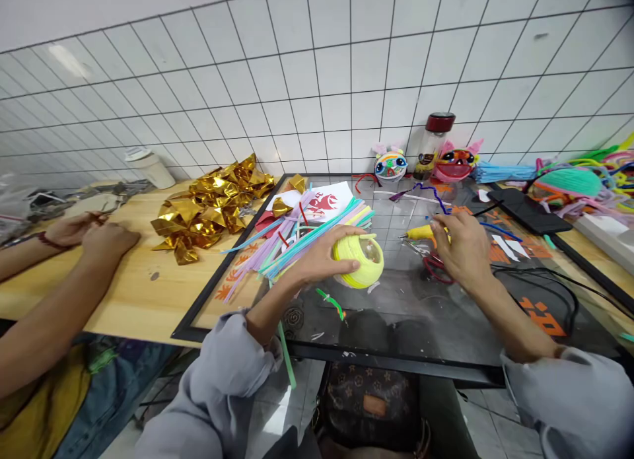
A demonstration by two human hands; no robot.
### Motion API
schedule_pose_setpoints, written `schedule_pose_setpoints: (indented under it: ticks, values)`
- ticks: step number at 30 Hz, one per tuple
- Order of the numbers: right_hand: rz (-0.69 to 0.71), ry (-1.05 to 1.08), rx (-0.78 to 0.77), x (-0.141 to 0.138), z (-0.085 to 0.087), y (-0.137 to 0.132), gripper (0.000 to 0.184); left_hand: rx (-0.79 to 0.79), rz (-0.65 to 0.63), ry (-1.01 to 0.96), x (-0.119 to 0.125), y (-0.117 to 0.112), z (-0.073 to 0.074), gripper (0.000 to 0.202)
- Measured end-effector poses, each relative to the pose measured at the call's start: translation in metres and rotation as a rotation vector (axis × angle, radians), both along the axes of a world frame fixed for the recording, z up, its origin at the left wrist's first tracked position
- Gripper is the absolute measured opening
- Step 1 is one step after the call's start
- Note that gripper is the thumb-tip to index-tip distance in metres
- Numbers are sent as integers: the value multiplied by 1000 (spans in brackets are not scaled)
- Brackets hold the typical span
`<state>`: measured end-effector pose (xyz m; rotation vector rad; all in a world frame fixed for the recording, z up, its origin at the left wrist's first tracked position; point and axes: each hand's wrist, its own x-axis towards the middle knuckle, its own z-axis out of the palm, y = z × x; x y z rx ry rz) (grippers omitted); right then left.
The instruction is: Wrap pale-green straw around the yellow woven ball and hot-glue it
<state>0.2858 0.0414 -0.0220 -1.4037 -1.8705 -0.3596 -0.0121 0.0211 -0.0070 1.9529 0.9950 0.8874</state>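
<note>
My left hand (pixel 321 259) is closed round a yellow ball-shaped lantern (pixel 360 261) wound with yellow pipe cleaner, holding it just above the glass-topped board (pixel 426 314). My right hand (pixel 463 247) reaches over the board to a yellow glue gun (pixel 421 232), fingers curled on it; red-handled scissors (pixel 436 267) lie under the hand. A bundle of coloured pipe cleaners (pixel 297 238) lies to the left of the lantern.
Another person's two hands (pixel 94 234) rest on the wooden table at the left, beside a heap of gold foil (pixel 208 208). Two painted masks (pixel 421 163), a jar and more pipe cleaners (pixel 574 178) stand along the tiled wall. A black cable (pixel 555 281) crosses the board.
</note>
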Motion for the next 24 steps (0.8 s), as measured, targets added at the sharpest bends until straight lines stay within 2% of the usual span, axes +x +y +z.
schedule_pose_setpoints:
  ticks: [3,6,8,12,16,24]
  values:
    - [347,102,128,-37,29,-28,23,83,-22,-1,1,0,1,57]
    - [444,-23,128,-68,55,-51,22,108,-33,-9,2,-1,2,56]
    - [455,-130,67,-78,64,-57,25,118,-32,-1,3,-1,4,56]
    - [413,-216,-37,-78,65,-50,27,138,-45,22,4,-3,5,57]
    - [491,-176,-146,-75,62,-42,25,130,-34,23,4,-5,6,58]
    - [585,-103,-183,-71,56,-40,25,-38,-10,-28,3,-11,10,65]
